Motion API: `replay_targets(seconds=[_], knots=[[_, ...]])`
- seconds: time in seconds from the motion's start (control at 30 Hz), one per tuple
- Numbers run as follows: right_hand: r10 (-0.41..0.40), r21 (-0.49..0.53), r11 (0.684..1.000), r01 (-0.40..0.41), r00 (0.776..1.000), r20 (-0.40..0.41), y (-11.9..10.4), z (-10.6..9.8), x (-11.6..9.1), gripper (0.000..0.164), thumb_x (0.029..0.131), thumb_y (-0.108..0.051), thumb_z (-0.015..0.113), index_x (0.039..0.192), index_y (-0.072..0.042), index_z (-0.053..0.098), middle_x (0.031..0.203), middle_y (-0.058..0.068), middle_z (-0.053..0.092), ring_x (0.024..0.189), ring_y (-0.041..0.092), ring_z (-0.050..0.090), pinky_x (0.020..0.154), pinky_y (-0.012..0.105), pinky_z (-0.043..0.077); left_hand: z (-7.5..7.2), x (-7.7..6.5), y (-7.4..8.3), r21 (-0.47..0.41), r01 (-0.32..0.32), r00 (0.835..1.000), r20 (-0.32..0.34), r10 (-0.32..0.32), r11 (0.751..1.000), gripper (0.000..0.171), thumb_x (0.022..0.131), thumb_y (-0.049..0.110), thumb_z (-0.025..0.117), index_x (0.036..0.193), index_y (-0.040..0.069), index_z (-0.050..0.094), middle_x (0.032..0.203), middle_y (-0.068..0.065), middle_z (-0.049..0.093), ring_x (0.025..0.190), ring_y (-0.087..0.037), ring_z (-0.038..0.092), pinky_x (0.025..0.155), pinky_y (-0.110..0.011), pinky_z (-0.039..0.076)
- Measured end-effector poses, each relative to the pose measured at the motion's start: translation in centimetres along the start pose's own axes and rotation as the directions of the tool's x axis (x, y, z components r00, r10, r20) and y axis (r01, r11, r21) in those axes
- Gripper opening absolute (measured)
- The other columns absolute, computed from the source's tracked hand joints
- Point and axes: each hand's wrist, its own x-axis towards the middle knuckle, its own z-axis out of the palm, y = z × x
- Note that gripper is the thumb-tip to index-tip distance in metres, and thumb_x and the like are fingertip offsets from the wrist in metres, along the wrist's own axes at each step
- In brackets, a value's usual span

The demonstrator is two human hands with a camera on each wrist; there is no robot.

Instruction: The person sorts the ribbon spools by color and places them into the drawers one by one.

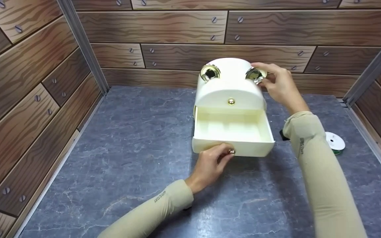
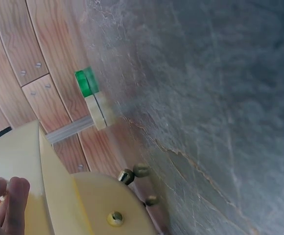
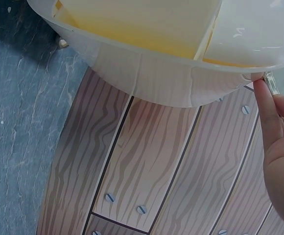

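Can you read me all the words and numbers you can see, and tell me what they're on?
"Lets...", on the left sleeve; the rest is too blurred to read surely.
Small sideways letters on the right sleeve: too blurred to read.
White box: no readable words.
White roll: no readable words.
No numbers that I can read.

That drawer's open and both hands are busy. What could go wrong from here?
The drawer sits well out of the box, so pulling it farther might tip the box or free the drawer. The left grip pinches only a small, round knob, so it could slip. The right grip holds a gold piece on the box's upper part, which might come loose under a hard pull.
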Motion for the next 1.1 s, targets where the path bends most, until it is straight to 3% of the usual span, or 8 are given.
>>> replay_targets(seconds=[0.23, 0.63, 1.1], knots=[[-0.02, 0.005, 1.0, 0.02, 1.0, -0.015, 0.19, 0.11, 0.1, 0.066, 0.094, 0.02, 0.054, 0.14, -0.026, 0.066, 0.122, 0.011, 0.061, 0.095, 0.01, 0.067, 0.071, 0.01, 0.056, -0.06, -0.13, 0.12, -0.005, 0.0, 1.0, 0.001, 0.0, 1.0, 0.009, 0.099, 0.014, 0.07, 0.107, 0.01, 0.072, 0.1, 0.0, 0.077, 0.091, -0.009, 0.073, 0.086, -0.011, 0.055], [-0.003, 0.003, 1.0, 0.003, 1.0, -0.008, 0.04, 0.06, 0.02, 0.068, 0.095, 0.02, 0.053, 0.141, -0.028, 0.065, 0.125, 0.011, 0.06, 0.101, 0.018, 0.069, 0.072, 0.011, 0.056, -0.05, -0.37, 0.49, -0.038, 0.019, 1.0, 0.013, -0.018, 0.999, 0.012, 0.097, 0.01, 0.071, 0.109, 0.008, 0.071, 0.103, -0.004, 0.078, 0.092, -0.012, 0.074, 0.087, -0.011, 0.055], [-0.039, -0.011, 0.999, 0.039, 0.998, -0.038, 0.28, 0.39, -0.25, 0.068, 0.096, 0.018, 0.051, 0.142, -0.03, 0.064, 0.127, 0.011, 0.061, 0.094, 0.018, 0.065, 0.07, 0.01, 0.054, 0.03, -0.5, 0.3, -0.013, -0.001, 1.0, -0.006, 0.001, 1.0, 0.01, 0.099, 0.014, 0.07, 0.109, 0.011, 0.072, 0.102, 0.0, 0.078, 0.092, -0.007, 0.074, 0.087, -0.011, 0.055]])
